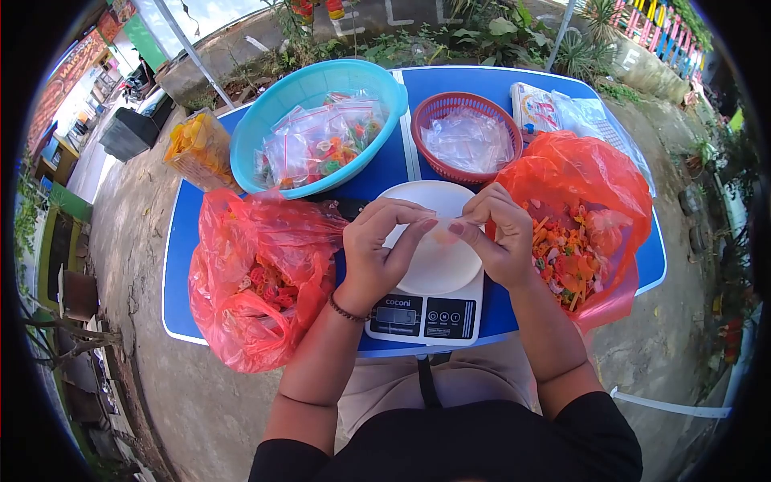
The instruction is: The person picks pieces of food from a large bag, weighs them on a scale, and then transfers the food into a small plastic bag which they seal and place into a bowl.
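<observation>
My left hand (384, 241) and my right hand (504, 237) are closed in pinches, holding the top edge of a small clear plastic bag (442, 238) between them. Something faintly orange shows inside the bag. Both hands are above a white round plate (438, 277), which rests on a white kitchen scale (426, 339) with a small display. Left of my left hand lies a red plastic bag (229, 301) of colourful pieces. Beyond my right hand, another red plastic bag (622, 173) stands open, showing orange, green and red pieces.
On the blue folding table (482, 84) stand a turquoise basin (245, 153) with filled zip bags and a dark red basket (418, 128) of clear bags. A tub of yellow pieces (201, 149) is at the left edge. Plastic packs (536, 108) lie at the back right.
</observation>
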Motion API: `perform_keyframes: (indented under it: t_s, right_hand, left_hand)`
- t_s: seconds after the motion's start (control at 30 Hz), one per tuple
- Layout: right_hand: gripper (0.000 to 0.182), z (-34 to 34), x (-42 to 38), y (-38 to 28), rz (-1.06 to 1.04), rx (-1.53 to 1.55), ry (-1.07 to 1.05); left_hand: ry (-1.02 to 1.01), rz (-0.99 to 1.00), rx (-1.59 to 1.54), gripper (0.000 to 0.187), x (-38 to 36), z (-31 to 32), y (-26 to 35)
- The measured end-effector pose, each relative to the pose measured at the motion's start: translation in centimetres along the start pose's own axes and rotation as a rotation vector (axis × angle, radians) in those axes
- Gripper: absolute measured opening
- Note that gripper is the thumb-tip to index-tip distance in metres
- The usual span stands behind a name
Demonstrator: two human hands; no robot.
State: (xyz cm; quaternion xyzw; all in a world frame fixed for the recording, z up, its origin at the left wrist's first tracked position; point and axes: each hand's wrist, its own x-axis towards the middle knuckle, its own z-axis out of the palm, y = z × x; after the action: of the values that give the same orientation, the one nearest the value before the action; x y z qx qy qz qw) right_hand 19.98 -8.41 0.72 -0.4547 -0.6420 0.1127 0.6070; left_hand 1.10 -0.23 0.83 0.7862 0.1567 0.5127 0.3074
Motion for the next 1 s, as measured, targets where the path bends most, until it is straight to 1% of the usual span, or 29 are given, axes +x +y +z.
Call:
perform_keyframes:
  t_s: [0.03,0.13,0.17,0.23,0.27,0.33,0.47,0.53,0.57,0.63,0.73,0.77,0.83,0.93,1.0]
  right_hand:
    - [0.020,0.0,0.0,0.1,0.005,0.015,-0.010]
    - [0.017,0.3,-0.7,0.9,0.193,0.313,0.068]
    - [0.017,0.2,-0.7,1.0,0.216,0.359,0.083]
    - [0.018,-0.1,-0.4,1.1,0.260,0.453,0.112]
    - [0.019,0.2,-0.3,0.8,0.284,0.441,0.149]
    - [0.022,0.9,0.2,-0.5,0.331,0.413,0.223]
    - [0.027,1.6,-0.7,0.8,0.126,0.370,0.131]
    - [0.030,1.8,-0.8,0.9,0.038,0.340,0.075]
    - [0.033,1.6,-0.5,0.6,0.014,0.201,-0.023]
    - [0.040,0.9,0.2,-0.5,-0.035,-0.077,-0.218]
    - [0.049,0.9,0.9,-1.5,0.065,-0.107,-0.307]
    - [0.048,1.0,1.3,-2.1,0.087,-0.122,-0.333]
    - [0.048,1.0,2.2,-3.6,0.132,-0.155,-0.381]
    - [0.047,1.6,3.4,-4.2,0.156,-0.136,-0.417]
    - [0.047,2.3,4.6,-3.8,0.106,-0.161,-0.407]
  left_hand:
    - [-0.010,-0.011,-0.030,0.010,-0.1,0.1,-0.2]
    - [-0.034,-0.067,-0.088,0.023,-0.1,0.2,-0.1]
    - [-0.040,-0.088,-0.102,0.028,-0.1,0.1,0.0]
    - [-0.060,-0.189,-0.139,0.030,-0.2,0.0,-0.2]
    - [-0.070,-0.239,-0.157,0.032,-0.2,0.0,-0.4]
    - [0.018,-0.262,-0.249,0.027,-0.6,0.4,-1.1]
    - [0.176,-0.293,-0.391,0.017,-0.4,0.7,-1.4]
    - [0.211,-0.316,-0.448,0.014,-0.3,0.5,-1.7]
    - [0.231,-0.326,-0.476,0.013,-0.3,0.3,-1.9]
    - [0.227,-0.309,-0.446,0.011,-0.3,0.1,-2.0]
    - [0.235,-0.254,-0.330,0.015,0.0,-0.3,-2.0]
    - [0.240,-0.231,-0.278,0.018,0.1,-0.5,-2.0]
    - [0.256,-0.119,-0.079,0.023,0.3,-0.9,-2.0]
    - [0.307,0.003,0.126,0.030,0.8,-1.0,-2.4]
    - [0.346,0.096,0.261,0.033,0.8,-1.3,-3.2]
